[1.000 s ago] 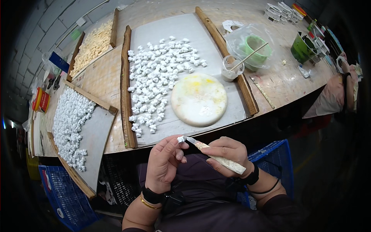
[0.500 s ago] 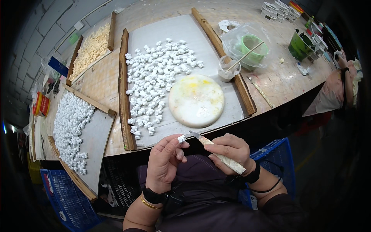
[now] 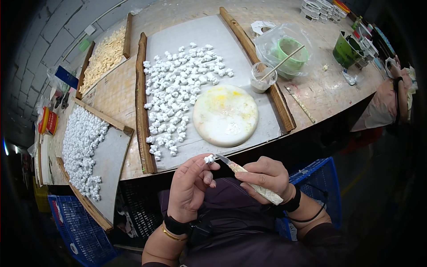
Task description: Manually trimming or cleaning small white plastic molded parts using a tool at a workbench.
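Note:
Between thumb and fingers, my left hand pinches a small white lumpy piece just off the table's front edge. My right hand is closed round the tape-wrapped handle of a knife. The blade's tip points left, right beside the white piece; whether it touches cannot be made out. Beyond my hands lies a round whitish disc with yellow smears and a white dab on it. Left of the disc, many similar white pieces are spread over a grey board with wooden side rails.
A second tray of white pieces stands at the left, with a tray of cream-coloured bits behind it. A cup with a stick stands by the right rail, near a bagged green container. Blue crates sit below. Another person's arm shows at far right.
The knife's tip has moved slightly left and up, closer to the white piece. My left hand has barely moved and still pinches it.

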{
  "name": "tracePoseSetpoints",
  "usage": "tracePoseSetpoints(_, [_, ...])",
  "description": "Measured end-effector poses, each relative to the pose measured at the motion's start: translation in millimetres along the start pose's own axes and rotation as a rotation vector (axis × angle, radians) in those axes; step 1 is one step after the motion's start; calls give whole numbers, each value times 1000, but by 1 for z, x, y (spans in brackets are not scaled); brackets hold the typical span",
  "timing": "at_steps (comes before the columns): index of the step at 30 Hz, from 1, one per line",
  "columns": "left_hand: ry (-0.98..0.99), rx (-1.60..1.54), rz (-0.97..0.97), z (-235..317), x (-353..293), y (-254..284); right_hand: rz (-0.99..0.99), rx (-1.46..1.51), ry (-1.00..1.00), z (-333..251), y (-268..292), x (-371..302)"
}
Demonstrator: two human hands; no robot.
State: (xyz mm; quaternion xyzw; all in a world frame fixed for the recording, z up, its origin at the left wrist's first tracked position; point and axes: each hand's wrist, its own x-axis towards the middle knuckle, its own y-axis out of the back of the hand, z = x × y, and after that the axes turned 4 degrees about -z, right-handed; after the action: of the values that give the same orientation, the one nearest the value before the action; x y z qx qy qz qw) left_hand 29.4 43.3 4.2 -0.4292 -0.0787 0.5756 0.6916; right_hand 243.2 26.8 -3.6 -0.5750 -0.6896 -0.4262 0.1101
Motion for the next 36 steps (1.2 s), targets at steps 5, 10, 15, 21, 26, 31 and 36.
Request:
tracePoseSetpoints(5, [17, -42, -3, -1, 0, 0, -43, -36, 36, 1, -1, -1])
tracePoseSetpoints(10, [29, -56, -8, 0, 0, -2, -13, -86, 38, 4, -1, 0])
tracePoseSetpoints(15, [5, -1, 13, -1, 1, -3, -8, -82, 60, 4, -2, -2])
tracePoseSetpoints(21, [-2, 25, 20, -1, 1, -5, -16, -117, 87, 8, -2, -3])
tracePoseSetpoints(26, [-8, 46, 33, -1, 0, -7, -4, -127, 80, 7, 0, -2])
tracePoseSetpoints(31, [0, 54, 37, -2, 1, -9, -14, -109, 83, 6, -2, -3])
tracePoseSetpoints(36, [0, 66, 33, -1, 0, -10, 1, -140, 68, 8, -3, -4])
